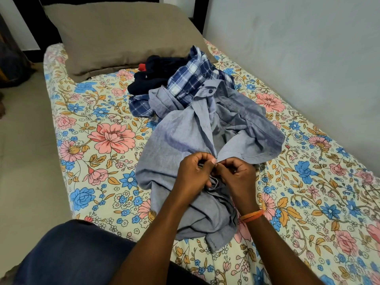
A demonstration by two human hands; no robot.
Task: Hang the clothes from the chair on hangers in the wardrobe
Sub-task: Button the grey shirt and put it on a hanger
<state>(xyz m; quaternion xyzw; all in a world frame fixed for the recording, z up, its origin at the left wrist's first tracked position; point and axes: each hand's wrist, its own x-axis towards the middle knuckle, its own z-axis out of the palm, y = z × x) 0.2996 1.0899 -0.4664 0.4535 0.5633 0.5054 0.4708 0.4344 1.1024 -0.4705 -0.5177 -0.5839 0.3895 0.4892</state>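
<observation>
A light blue-grey shirt (174,140) lies crumpled on the flowered bed sheet (98,128), its front placket running toward me. My left hand (193,171) and my right hand (236,173) meet at the placket, each pinching an edge of the shirt front where the two sides join. Behind it lies a blue and white checked shirt (193,79), and further back a dark navy garment (152,77) with a red bit on it. No hanger, chair or wardrobe shows.
A brown pillow (115,36) lies at the head of the bed. A pale wall (298,58) runs along the bed's right side. Tiled floor (24,151) lies to the left. My knee in blue trousers (72,254) is at the bed's near edge.
</observation>
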